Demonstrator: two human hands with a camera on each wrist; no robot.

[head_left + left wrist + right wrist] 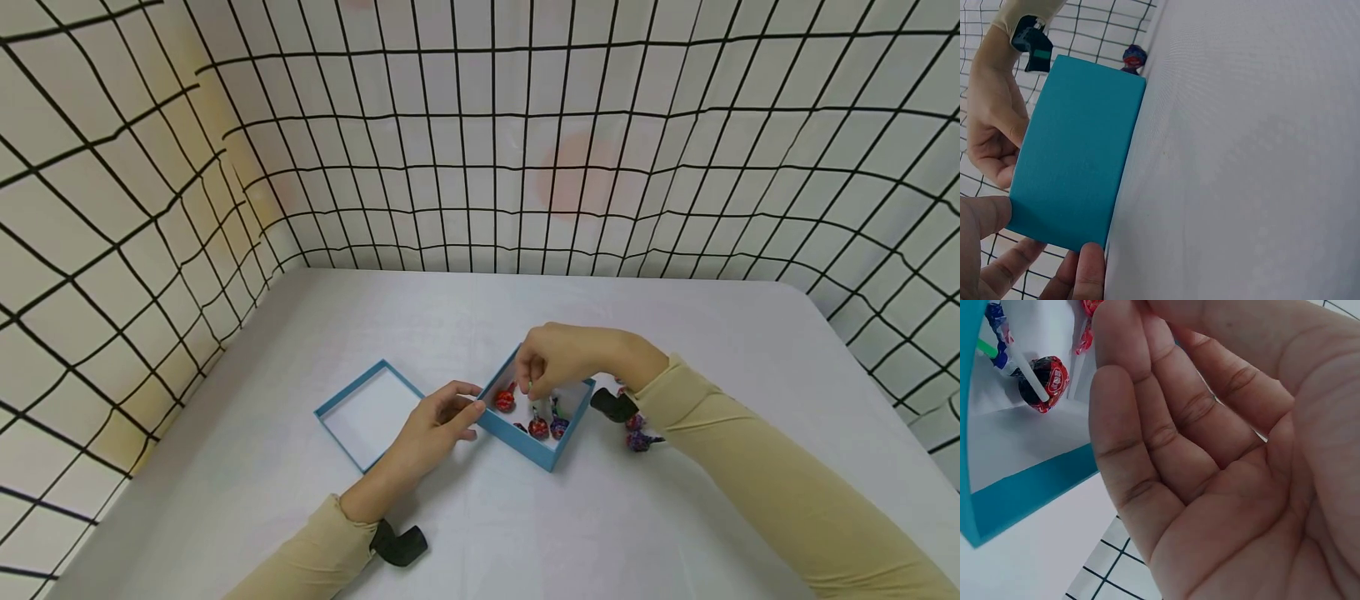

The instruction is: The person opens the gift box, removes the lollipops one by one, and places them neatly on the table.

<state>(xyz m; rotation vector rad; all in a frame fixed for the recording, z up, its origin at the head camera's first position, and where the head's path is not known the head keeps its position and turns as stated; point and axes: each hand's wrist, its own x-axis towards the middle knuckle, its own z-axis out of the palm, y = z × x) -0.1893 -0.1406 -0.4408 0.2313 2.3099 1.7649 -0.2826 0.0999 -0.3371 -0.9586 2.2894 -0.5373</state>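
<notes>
A blue box (551,454) with a white inside stands tilted toward me, several lollipops in it. One red-wrapped lollipop (505,400) lies at its left; a dark red one (538,428) and a blue-purple one (559,427) lie nearer the front. My left hand (438,425) grips the box's left corner, thumb by the rim and fingers around the side (1079,156). Over the box, my right hand (562,357) points down, thumb and finger pinching a lollipop's stick; the right wrist view cuts off these fingertips and shows the other fingers (1166,419) bent.
A shallow blue lid (367,417) with a white inside lies on the white table (480,533), left of the box. More lollipops (639,440) lie right of the box, partly behind the right wrist. Black netting (495,167) stands around the table's back and sides.
</notes>
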